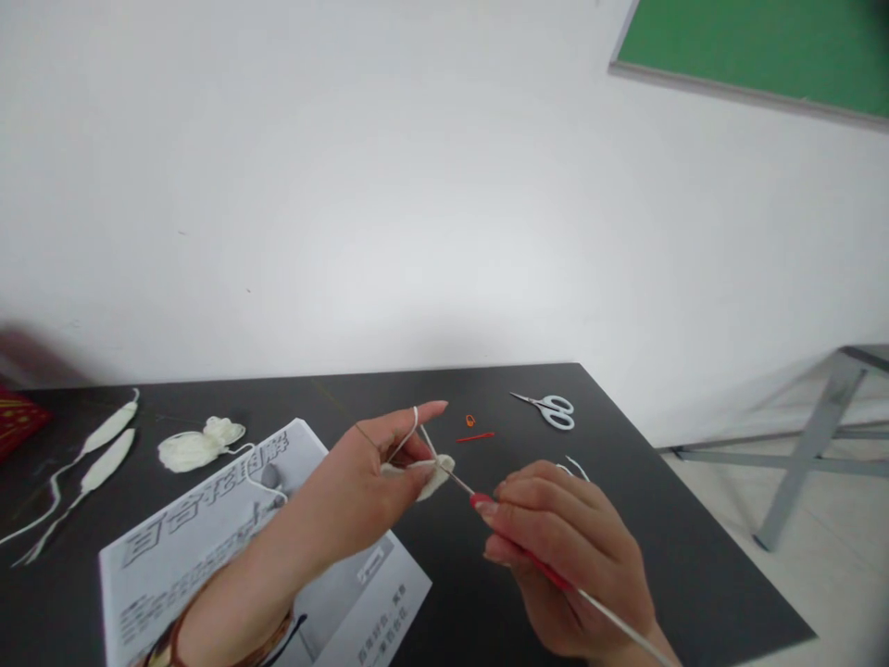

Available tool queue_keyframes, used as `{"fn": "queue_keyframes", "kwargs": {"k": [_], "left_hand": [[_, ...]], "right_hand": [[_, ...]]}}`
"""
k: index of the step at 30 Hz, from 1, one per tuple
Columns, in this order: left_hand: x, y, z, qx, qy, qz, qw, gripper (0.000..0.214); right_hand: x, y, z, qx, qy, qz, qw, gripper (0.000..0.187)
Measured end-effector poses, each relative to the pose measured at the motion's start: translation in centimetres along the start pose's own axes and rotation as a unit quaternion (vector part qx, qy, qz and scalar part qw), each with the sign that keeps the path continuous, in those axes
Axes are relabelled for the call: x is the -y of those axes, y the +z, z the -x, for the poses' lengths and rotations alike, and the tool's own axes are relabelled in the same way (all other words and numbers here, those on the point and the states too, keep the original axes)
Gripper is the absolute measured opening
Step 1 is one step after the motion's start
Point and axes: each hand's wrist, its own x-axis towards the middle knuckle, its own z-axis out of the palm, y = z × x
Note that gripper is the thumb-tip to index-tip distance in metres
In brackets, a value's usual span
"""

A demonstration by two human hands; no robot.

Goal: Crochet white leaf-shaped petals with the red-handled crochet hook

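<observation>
in the head view, a small cream crochet piece point(436, 477) is pinched between the thumb and fingers of the left hand point(354, 505) above the black table point(659, 556), with white yarn point(415, 419) looped over the raised forefinger. a red-handled hook point(479, 501) is gripped in the closed right hand point(569, 556), its tip set into the piece.

- The hook point(556, 575) runs off the bottom edge at 5 o'clock; its tip is hidden behind the white yarn piece point(436, 474).
- That piece is partly covered by the left hand point(361, 496), whose forearm is cut off at 7 o'clock.
- The printed sheet point(208, 547) lies partly under that arm, and its print is too blurred to read.
- A red thing point(18, 417) at 9 o'clock is blurred and cut by the edge.
- The green board point(764, 46) at 1 o'clock is cut by two edges.
- An orange thing point(470, 421) near the centre is too small to tell.
</observation>
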Motion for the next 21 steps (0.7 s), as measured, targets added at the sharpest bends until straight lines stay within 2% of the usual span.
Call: {"fn": "queue_keyframes", "kwargs": {"k": [6, 9, 13, 17, 21], "left_hand": [[1.0, 0.3, -0.2, -0.085, 0.056, -0.034, 0.994, 0.051], [1.0, 0.4, 0.0, -0.101, 0.073, -0.017, 0.992, 0.052], [0.4, 0.8, 0.4, -0.125, 0.076, 0.027, 0.989, 0.051], [0.0, 1.3, 0.7, -0.156, 0.051, 0.181, 0.97, 0.049], [0.2, 1.6, 0.4, -0.108, 0.011, 0.367, 0.924, 0.054]], "right_hand": [[-0.4, 1.0, -0.2, 0.017, -0.095, 0.078, 0.992, 0.02], [-0.8, 1.3, -0.1, -0.017, -0.087, 0.065, 0.994, 0.021], [-1.7, 1.2, -0.2, -0.075, -0.029, -0.047, 0.996, 0.026], [-2.4, 1.2, -0.6, -0.113, 0.036, -0.148, 0.982, 0.026], [-2.6, 1.5, -0.5, -0.122, 0.028, -0.155, 0.98, 0.025]]}}
